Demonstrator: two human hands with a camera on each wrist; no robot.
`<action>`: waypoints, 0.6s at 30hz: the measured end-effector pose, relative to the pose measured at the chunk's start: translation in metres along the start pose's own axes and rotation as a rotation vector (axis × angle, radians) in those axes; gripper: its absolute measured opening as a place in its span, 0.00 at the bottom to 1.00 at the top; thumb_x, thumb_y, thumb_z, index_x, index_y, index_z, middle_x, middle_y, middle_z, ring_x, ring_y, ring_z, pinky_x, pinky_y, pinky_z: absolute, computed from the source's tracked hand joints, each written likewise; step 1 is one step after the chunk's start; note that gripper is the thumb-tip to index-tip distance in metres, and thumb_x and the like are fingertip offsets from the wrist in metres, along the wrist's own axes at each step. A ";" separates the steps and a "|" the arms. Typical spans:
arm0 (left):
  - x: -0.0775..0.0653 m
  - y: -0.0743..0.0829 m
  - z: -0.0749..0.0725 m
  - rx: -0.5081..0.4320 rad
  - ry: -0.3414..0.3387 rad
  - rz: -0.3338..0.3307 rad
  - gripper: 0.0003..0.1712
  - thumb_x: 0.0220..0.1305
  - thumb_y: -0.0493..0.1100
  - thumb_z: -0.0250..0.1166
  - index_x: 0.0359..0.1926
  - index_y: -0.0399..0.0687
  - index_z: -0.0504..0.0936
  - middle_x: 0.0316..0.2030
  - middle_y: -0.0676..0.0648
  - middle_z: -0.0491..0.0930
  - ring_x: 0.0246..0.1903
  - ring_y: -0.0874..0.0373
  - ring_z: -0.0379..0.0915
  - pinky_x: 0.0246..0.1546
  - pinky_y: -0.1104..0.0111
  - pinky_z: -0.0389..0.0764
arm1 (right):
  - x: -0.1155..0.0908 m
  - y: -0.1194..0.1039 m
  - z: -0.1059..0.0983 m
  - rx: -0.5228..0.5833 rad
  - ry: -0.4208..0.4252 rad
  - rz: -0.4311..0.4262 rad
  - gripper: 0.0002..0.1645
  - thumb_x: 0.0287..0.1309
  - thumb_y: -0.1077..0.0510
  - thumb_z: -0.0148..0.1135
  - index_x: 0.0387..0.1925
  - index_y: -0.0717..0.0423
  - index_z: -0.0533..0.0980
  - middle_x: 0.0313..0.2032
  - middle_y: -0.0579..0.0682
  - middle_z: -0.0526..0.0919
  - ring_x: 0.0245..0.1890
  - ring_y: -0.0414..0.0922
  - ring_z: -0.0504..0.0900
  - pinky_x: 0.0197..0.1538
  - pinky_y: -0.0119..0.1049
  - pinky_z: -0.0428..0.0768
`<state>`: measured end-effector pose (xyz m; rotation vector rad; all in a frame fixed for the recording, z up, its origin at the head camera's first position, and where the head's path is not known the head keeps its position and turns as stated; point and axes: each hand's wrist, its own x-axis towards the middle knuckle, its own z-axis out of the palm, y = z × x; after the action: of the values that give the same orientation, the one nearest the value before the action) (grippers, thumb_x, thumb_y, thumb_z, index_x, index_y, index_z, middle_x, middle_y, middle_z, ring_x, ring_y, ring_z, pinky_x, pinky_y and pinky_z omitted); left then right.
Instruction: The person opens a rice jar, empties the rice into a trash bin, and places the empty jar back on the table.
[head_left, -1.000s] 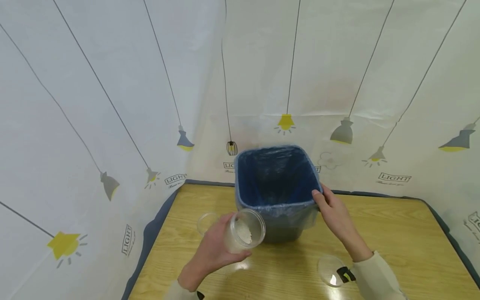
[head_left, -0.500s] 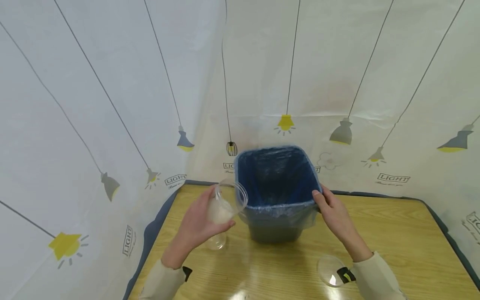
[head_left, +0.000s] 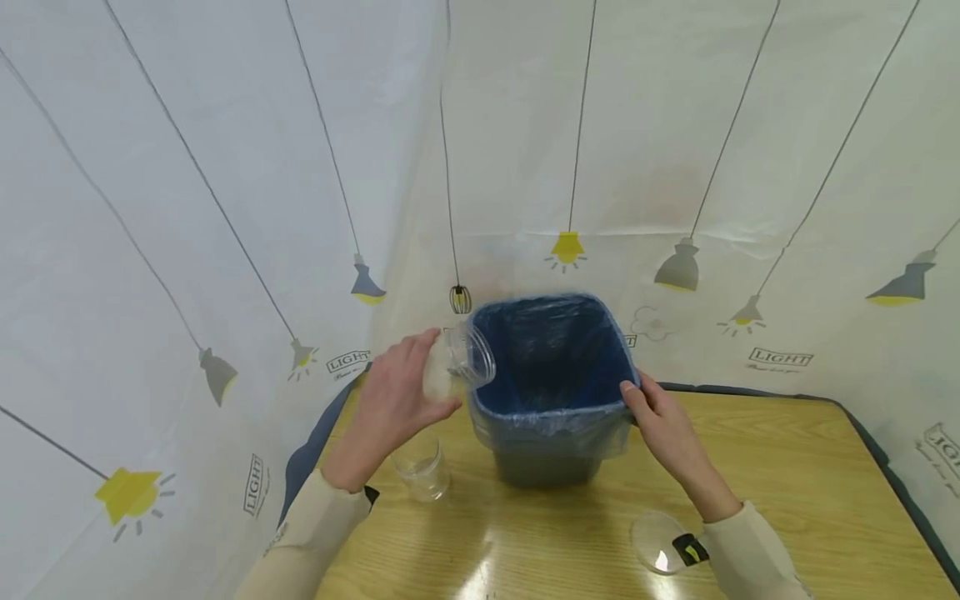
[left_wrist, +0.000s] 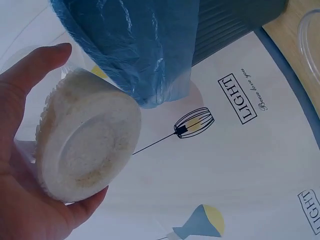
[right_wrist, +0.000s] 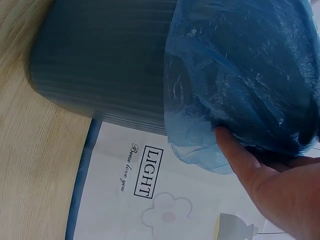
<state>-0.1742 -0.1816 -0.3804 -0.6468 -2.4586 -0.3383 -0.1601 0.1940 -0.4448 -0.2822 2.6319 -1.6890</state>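
Observation:
A clear plastic jar (head_left: 442, 371) with white grainy contents is gripped in my left hand (head_left: 393, 396). It lies tilted on its side, its mouth overlapping the left rim of the trash bin (head_left: 551, 458) in the head view. The left wrist view shows the round bottom of the jar (left_wrist: 90, 150), whitish stuff against its wall. A blue plastic bag (head_left: 555, 421) lines the bin and folds down over its rim. With thumb above and fingers outside, my right hand (head_left: 667, 429) holds the bin's right rim through the bag (right_wrist: 240, 70).
Left of the bin a clear empty jar (head_left: 422, 468) stands on the wooden table (head_left: 540, 550). A clear round lid (head_left: 656, 542) lies near the right sleeve. Behind the table hangs a white wall covering (head_left: 510, 167) with printed lamps.
My left hand has carried the jar up and left to the bin's left rim, tipping it toward the bin. The standing jar has come into view beneath. My right hand keeps its hold.

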 end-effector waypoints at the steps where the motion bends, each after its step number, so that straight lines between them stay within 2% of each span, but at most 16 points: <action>1: 0.002 0.000 -0.001 0.005 -0.008 0.004 0.56 0.39 0.55 0.85 0.68 0.40 0.70 0.52 0.38 0.81 0.44 0.41 0.80 0.40 0.48 0.81 | 0.000 0.000 0.000 0.005 -0.001 0.000 0.39 0.83 0.44 0.41 0.80 0.66 0.51 0.73 0.71 0.63 0.69 0.66 0.70 0.61 0.57 0.77; 8: 0.011 0.001 0.000 0.080 -0.073 0.045 0.54 0.45 0.54 0.83 0.70 0.40 0.69 0.56 0.38 0.79 0.51 0.40 0.79 0.50 0.47 0.80 | 0.000 0.000 0.000 0.014 0.007 0.001 0.40 0.82 0.43 0.41 0.80 0.65 0.52 0.73 0.70 0.63 0.69 0.65 0.70 0.61 0.56 0.77; 15: 0.018 0.000 0.002 0.146 -0.057 0.113 0.55 0.42 0.54 0.85 0.68 0.39 0.71 0.55 0.37 0.80 0.54 0.38 0.78 0.53 0.46 0.79 | -0.001 0.000 0.001 -0.010 0.020 0.003 0.40 0.82 0.43 0.41 0.80 0.65 0.53 0.73 0.70 0.63 0.69 0.65 0.69 0.62 0.58 0.77; 18: 0.021 0.001 0.000 0.171 -0.070 0.131 0.55 0.42 0.54 0.86 0.69 0.40 0.71 0.56 0.37 0.80 0.55 0.39 0.77 0.55 0.46 0.78 | -0.001 0.001 0.001 -0.003 0.017 0.011 0.40 0.82 0.42 0.41 0.80 0.64 0.52 0.74 0.70 0.63 0.70 0.65 0.69 0.62 0.58 0.77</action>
<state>-0.1887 -0.1729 -0.3686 -0.7525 -2.4623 -0.0546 -0.1590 0.1937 -0.4462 -0.2535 2.6435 -1.6920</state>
